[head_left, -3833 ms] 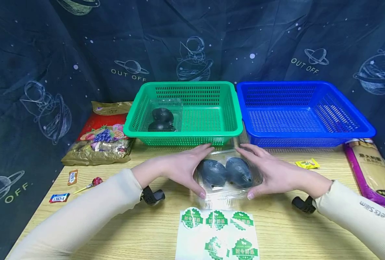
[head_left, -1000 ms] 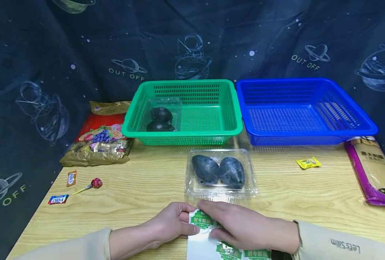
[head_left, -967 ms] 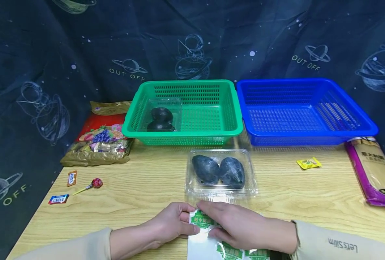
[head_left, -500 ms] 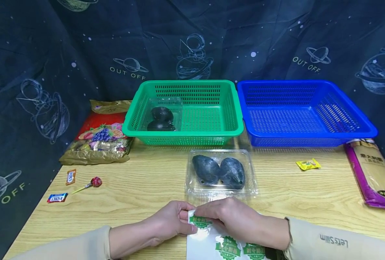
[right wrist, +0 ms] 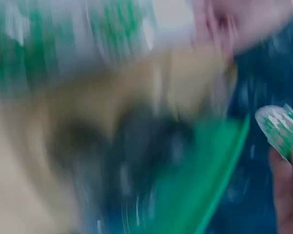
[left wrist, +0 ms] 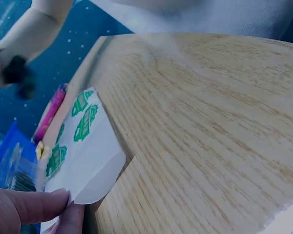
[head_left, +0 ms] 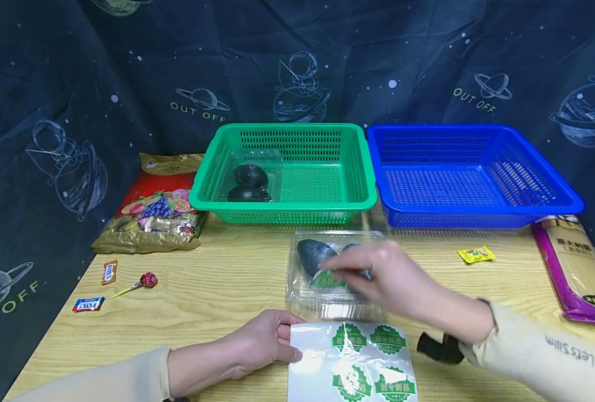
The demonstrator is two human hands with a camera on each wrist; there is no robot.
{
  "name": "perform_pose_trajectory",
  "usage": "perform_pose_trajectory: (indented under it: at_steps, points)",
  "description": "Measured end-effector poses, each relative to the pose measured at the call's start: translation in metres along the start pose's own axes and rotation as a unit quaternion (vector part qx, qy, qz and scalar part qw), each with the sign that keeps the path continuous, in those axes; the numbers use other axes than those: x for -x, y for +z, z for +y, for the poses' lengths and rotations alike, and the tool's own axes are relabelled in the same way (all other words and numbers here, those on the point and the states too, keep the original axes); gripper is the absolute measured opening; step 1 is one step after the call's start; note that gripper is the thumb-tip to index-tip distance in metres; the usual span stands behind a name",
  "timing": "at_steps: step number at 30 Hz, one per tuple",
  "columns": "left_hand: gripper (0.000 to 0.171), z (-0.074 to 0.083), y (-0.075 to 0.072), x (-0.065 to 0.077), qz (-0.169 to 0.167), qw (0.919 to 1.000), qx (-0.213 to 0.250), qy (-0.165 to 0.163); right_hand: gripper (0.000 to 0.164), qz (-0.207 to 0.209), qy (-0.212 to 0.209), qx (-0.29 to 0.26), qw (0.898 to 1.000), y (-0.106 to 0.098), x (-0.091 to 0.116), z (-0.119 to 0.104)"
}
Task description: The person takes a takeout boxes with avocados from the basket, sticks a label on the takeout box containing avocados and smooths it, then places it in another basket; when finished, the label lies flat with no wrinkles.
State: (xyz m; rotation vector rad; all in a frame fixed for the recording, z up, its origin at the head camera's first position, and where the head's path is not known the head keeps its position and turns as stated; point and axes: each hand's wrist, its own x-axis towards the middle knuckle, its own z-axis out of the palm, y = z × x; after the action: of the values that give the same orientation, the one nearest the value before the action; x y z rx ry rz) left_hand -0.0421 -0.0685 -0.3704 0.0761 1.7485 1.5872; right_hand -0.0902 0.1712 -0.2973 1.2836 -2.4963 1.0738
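Note:
My right hand [head_left: 398, 282] pinches a round green-and-white sticker [head_left: 327, 278] above a clear plastic box [head_left: 302, 298] that holds two dark, avocado-like fruits [head_left: 313, 255]. One fruit is partly hidden behind the hand. In the right wrist view the same sticker [right wrist: 282, 130] sits between thumb and finger; the rest there is blurred. My left hand [head_left: 257, 346] grips the left edge of a white sticker sheet [head_left: 314, 371] with several green labels still on it. The left wrist view shows that thumb [left wrist: 41, 204] on the sheet's bent corner.
A green basket [head_left: 282, 206] with another boxed pair of dark fruits stands behind, beside a blue basket [head_left: 478, 210]. A candy bag [head_left: 156, 206], lollipop [head_left: 148, 280] and wrapped sweets [head_left: 88, 304] lie left. A yellow sweet [head_left: 476, 254] and a noodle pack [head_left: 579, 268] lie right.
The hands have left the fruit box for the sticker sheet. My right hand has peeled off the upper-left sticker and carried it forward over the box; my left hand stays on the sheet.

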Motion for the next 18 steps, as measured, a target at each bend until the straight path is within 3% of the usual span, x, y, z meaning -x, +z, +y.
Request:
perform_pose_trajectory:
  at_steps: [3,7,10,15,18]
  points:
    - [0.052,0.002,-0.002,0.000,-0.003,1.0000,0.006,-0.001,0.023,-0.019,0.081,0.016,0.996,-0.022,-0.019,0.020]
    - [0.054,0.008,-0.006,0.003,-0.003,0.9993,-0.036,-0.012,0.020,-0.119,0.157,-0.004,0.980,-0.028,-0.033,0.043]
    - [0.057,0.016,-0.011,0.006,0.002,0.9958,-0.089,-0.021,0.020,-0.155,0.162,-0.023,0.974,-0.024,-0.037,0.051]
    - [0.061,0.027,-0.023,0.007,-0.009,0.9903,-0.138,-0.009,0.019,-0.154,0.150,-0.013,0.977,-0.018,-0.039,0.054]
    - [0.060,0.038,-0.031,0.008,-0.009,0.9758,-0.218,0.008,0.019,-0.155,0.148,-0.008,0.977,-0.017,-0.040,0.054]
